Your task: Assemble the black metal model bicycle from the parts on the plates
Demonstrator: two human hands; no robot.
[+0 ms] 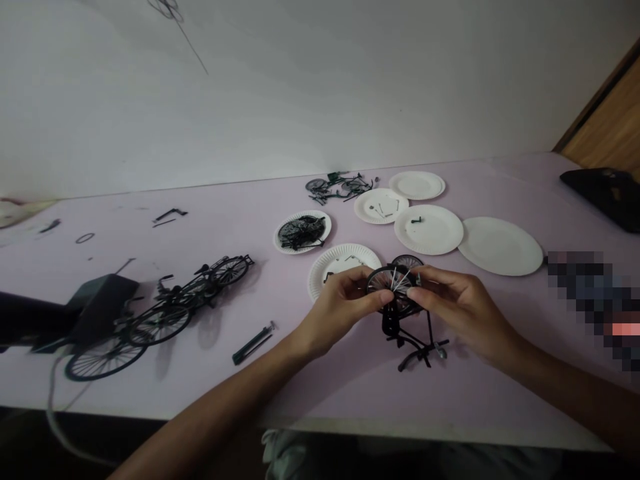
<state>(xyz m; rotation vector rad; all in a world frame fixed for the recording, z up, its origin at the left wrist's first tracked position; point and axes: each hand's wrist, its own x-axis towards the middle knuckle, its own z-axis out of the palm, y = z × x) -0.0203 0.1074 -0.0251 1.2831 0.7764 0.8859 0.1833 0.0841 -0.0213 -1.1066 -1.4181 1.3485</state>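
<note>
A black miniature bicycle (390, 325) is in front of me, its wheels away from me and its handlebar end toward the table's front edge. My left hand (345, 300) pinches the near wheel from the left, thumb by the hub. From the right, my right hand (450, 303) has its thumb and fingers closed at the same wheel. Thin pale rods stand out over the spokes between the fingertips; whether they are loose pieces I cannot tell. Just behind my left hand lies a paper plate (316, 272) with small dark parts, partly hidden by that hand.
Assembled miniature bicycles (200, 290) stand at left beside a black stand (103, 307). A small green hand pump-like part (253, 343) lies nearer. Behind are a plate of black wheels (325, 227), several white plates (500, 247) and more bicycle parts (340, 188). A black pouch (605, 197) lies far right.
</note>
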